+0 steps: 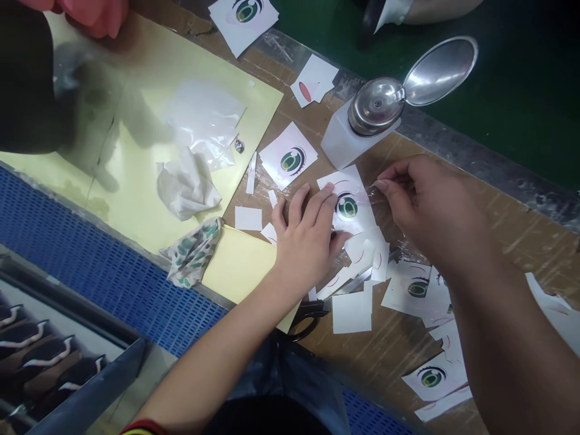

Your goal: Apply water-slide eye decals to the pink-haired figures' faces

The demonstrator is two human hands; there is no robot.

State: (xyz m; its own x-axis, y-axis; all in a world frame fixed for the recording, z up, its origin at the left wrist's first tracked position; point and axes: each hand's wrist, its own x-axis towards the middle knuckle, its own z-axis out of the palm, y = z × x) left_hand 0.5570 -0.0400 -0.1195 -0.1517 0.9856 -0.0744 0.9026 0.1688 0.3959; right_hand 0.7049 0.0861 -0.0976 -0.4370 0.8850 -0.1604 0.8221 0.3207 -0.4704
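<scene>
My left hand [304,234] lies flat with fingers spread, pressing down a white paper square printed with a green cartoon eye [347,206] on the wooden table. My right hand [423,202] is just right of that square, its thumb and forefinger pinched on a thin clear film [372,188] at the square's upper right corner. More eye-printed squares lie around: one above the left hand [289,159], one at the top [244,17], others under my right forearm [415,287] and at the lower right [434,377].
A white bottle with a steel pump top and open lid [378,109] stands beyond my hands. Yellow sheets [149,199], a crumpled white cloth [186,184], a patterned cloth [193,251] and black scissors [308,315] lie left and near. Blue grating [81,260] borders the table's near-left side.
</scene>
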